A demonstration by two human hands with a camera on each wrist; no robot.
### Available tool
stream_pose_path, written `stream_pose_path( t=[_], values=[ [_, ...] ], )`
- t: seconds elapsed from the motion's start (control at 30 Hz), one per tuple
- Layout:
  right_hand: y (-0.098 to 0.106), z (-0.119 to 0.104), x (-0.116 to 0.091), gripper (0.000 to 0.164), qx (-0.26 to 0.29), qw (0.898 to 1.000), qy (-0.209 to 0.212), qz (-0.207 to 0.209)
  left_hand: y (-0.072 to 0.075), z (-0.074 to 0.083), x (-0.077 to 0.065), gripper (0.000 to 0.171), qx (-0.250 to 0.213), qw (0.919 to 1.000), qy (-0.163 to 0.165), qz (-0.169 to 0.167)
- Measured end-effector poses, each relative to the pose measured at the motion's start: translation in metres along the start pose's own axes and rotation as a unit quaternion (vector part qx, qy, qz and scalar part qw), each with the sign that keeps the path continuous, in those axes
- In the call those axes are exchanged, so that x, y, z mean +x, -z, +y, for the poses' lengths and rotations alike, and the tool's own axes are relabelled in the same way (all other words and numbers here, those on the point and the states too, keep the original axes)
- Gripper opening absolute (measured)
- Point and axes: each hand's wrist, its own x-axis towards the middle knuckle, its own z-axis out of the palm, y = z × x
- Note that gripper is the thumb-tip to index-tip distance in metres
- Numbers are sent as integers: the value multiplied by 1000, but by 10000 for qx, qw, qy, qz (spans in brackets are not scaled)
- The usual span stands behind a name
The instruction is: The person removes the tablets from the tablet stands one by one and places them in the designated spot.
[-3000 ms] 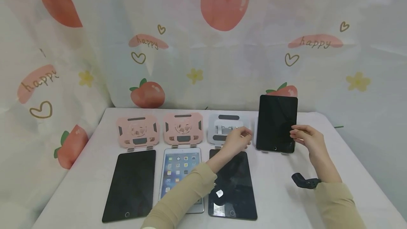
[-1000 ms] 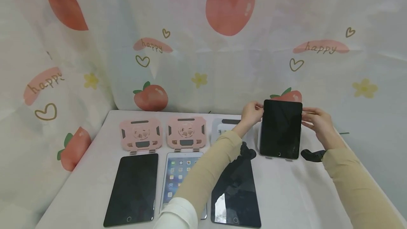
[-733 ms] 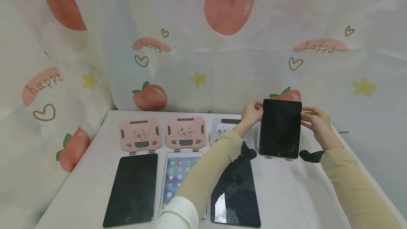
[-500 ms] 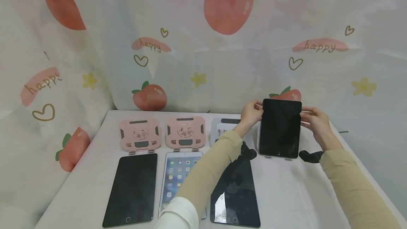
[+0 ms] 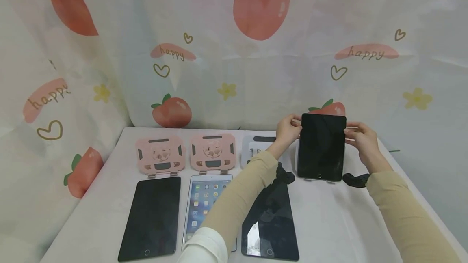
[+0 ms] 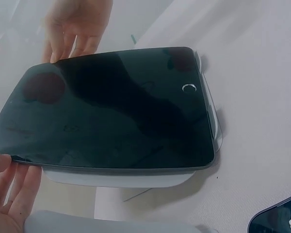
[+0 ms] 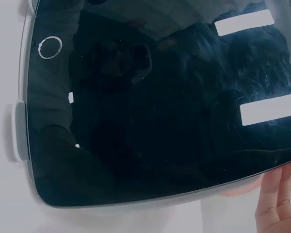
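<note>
A black-screened tablet stands propped upright on a pale stand at the table's right rear, home button at the bottom. The stand's small lips hold its lower edge. My left hand pinches the tablet's upper left edge; in the left wrist view its thumb lies at the front edge, with fingers behind. On the opposite edge, my right hand holds the tablet near the top. Its fingers reach behind that edge in the right wrist view. Most of the stand is hidden by the tablet.
Three tablets lie flat in front: a black one, a white one with its screen lit, and another black one partly under my left arm. Behind them are two pink stands and a grey-white stand.
My left hand has moved from over the grey-white stand to the standing tablet's left edge. My right hand has shifted up its right edge. In the last second both have stayed still.
</note>
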Motion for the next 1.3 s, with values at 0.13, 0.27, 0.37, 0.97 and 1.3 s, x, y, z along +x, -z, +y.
stream_pose_path(
  t=[0.13,0.27,0.37,0.97,1.3],
  values=[
    [1,-1,-1,20,237,9997,55,-68,0,1,-2,24,-127,9999,33,3],
    [2,-1,-2,20,252,9996,92,-62,1,4,-5,25,-200,9998,79,-6],
    [2,0,-4,20,187,9998,110,1,2,5,-6,25,-215,9998,56,-16],
    [5,-8,-11,20,-179,9990,410,-30,6,7,-14,28,-656,9978,-57,-106],
    [7,-17,-22,18,-61,9983,585,-56,10,14,-22,29,-718,9966,-354,-208]
  ],
)
